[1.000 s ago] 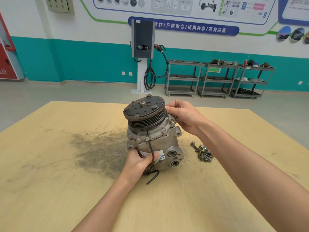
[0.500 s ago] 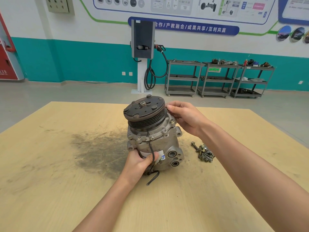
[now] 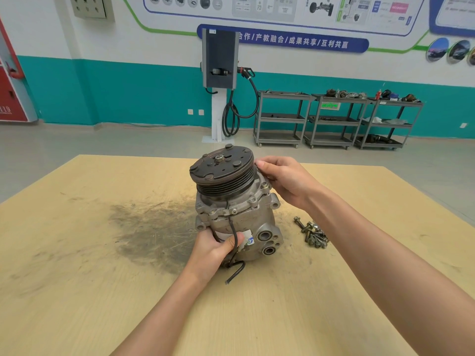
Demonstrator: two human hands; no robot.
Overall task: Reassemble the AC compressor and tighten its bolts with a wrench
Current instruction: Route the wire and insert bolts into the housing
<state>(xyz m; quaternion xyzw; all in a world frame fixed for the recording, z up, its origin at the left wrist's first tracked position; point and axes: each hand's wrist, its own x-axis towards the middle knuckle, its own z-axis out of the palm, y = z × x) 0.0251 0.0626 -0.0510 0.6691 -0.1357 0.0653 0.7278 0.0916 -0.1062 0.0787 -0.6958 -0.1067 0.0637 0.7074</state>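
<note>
The grey cast-metal AC compressor (image 3: 239,214) with its dark grooved pulley stood tilted on the pale wooden table (image 3: 77,265), just right of a dark smudge (image 3: 151,229). The left hand (image 3: 213,250) gripped the compressor's lower near side, thumb over its black wire (image 3: 232,237). The right hand (image 3: 285,179) curled its fingers against the pulley's far-right rim. A heap of loose bolts (image 3: 312,233) lay right of the compressor, near but apart.
</note>
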